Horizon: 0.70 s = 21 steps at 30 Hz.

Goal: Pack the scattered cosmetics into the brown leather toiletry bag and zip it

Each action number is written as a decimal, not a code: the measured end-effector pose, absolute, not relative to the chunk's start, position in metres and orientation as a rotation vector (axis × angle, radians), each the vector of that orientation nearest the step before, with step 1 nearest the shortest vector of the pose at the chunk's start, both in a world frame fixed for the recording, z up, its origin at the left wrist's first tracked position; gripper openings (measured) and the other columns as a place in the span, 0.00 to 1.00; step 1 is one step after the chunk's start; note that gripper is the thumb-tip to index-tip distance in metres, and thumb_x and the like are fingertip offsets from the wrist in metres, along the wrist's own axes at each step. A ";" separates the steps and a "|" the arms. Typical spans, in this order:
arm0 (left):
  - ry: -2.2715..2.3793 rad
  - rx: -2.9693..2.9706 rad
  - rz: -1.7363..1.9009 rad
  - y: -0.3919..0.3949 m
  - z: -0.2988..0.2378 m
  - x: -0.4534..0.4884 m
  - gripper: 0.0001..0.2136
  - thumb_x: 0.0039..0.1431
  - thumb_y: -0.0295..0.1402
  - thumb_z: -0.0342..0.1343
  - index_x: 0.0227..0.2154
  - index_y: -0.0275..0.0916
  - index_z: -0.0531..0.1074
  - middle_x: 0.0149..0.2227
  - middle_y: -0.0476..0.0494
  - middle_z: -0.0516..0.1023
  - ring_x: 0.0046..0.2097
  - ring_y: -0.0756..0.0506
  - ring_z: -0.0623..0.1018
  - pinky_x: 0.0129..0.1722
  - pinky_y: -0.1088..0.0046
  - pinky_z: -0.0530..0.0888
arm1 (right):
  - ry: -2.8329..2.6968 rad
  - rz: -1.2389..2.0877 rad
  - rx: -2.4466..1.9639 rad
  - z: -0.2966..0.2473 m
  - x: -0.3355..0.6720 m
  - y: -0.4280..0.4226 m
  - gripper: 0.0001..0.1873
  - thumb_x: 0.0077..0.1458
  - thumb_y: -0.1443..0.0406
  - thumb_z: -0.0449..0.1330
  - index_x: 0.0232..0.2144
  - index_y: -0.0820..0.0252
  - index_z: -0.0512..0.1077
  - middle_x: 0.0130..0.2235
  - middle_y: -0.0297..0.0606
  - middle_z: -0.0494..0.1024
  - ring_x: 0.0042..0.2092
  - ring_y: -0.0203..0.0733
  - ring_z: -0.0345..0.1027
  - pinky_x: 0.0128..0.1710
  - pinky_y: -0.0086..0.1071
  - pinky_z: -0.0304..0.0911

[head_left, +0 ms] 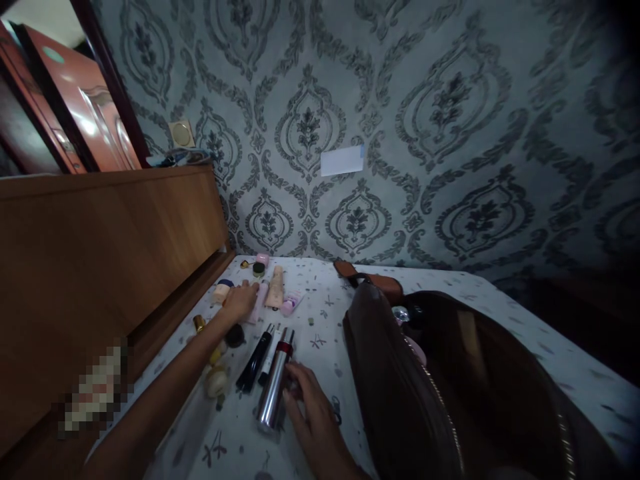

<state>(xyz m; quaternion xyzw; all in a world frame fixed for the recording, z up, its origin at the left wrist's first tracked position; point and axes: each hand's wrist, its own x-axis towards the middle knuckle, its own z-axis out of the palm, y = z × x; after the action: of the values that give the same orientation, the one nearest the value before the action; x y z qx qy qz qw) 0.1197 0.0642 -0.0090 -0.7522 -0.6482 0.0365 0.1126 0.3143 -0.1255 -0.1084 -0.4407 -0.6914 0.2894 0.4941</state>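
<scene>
My left hand [240, 301] reaches forward over a row of cosmetics and rests on a pale pink tube [259, 301], fingers curled over it. A beige tube [275, 288] and a small pink tube [291, 305] lie just to its right. My right hand [309, 400] lies close to me, its fingers touching the side of a silver cylinder with a red band [275, 387]. Black pencil-like sticks [255, 361] lie left of that cylinder. A round cream compact [217, 381] and a gold-capped item [199, 323] sit by my left forearm.
A dark brown open bag [450, 387] with a zip takes up the right side of the patterned white bedsheet [320, 320]. A wooden headboard [100, 253] runs along the left. Patterned wallpaper [400, 133] rises behind, with a reddish door [85, 107] at upper left.
</scene>
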 end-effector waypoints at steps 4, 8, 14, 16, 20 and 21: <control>-1.971 -2.173 0.118 0.080 -0.006 0.108 0.17 0.66 0.39 0.57 0.54 0.37 0.70 0.53 0.39 0.74 0.50 0.42 0.77 0.48 0.56 0.77 | -1.674 0.690 -1.055 -0.106 0.316 -0.126 0.19 0.65 0.64 0.52 0.57 0.56 0.69 0.55 0.46 0.75 0.56 0.46 0.72 0.54 0.38 0.71; -2.065 -2.109 0.121 0.106 -0.002 0.098 0.17 0.66 0.39 0.57 0.53 0.37 0.70 0.53 0.39 0.74 0.50 0.41 0.77 0.49 0.56 0.77 | -1.713 0.698 -1.021 -0.111 0.318 -0.125 0.20 0.66 0.65 0.51 0.58 0.56 0.68 0.56 0.46 0.75 0.57 0.46 0.71 0.56 0.39 0.70; -2.041 -2.221 0.000 0.154 0.002 0.098 0.17 0.66 0.39 0.57 0.54 0.37 0.69 0.54 0.39 0.73 0.50 0.42 0.77 0.48 0.57 0.77 | -1.612 0.650 -1.048 -0.137 0.308 -0.123 0.23 0.65 0.66 0.51 0.61 0.52 0.65 0.60 0.45 0.71 0.61 0.48 0.67 0.57 0.41 0.70; -2.004 -2.268 -0.036 0.166 -0.001 0.103 0.18 0.66 0.39 0.57 0.55 0.38 0.69 0.55 0.38 0.73 0.51 0.41 0.77 0.49 0.56 0.77 | -1.592 0.641 -1.050 -0.143 0.304 -0.121 0.23 0.64 0.67 0.51 0.60 0.52 0.66 0.60 0.46 0.72 0.61 0.48 0.67 0.55 0.40 0.71; -1.971 -2.329 -0.040 0.182 -0.011 0.112 0.18 0.65 0.38 0.57 0.55 0.38 0.69 0.56 0.38 0.72 0.52 0.41 0.76 0.50 0.55 0.76 | -1.611 0.666 -1.041 -0.147 0.304 -0.115 0.24 0.61 0.68 0.54 0.59 0.52 0.67 0.59 0.46 0.73 0.60 0.49 0.68 0.51 0.39 0.73; -1.972 -2.341 -0.034 0.185 -0.012 0.113 0.18 0.65 0.38 0.57 0.55 0.38 0.69 0.56 0.38 0.72 0.52 0.40 0.76 0.50 0.55 0.76 | -1.612 0.670 -1.041 -0.147 0.305 -0.114 0.24 0.61 0.68 0.54 0.59 0.52 0.68 0.58 0.46 0.73 0.60 0.50 0.68 0.52 0.39 0.73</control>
<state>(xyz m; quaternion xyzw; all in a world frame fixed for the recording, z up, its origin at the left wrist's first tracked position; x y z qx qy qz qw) 0.1132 0.1850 -0.0124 -0.7642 -0.6436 -0.0110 0.0403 0.3048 -0.1138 -0.1469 -0.4354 -0.6743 0.2802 0.5266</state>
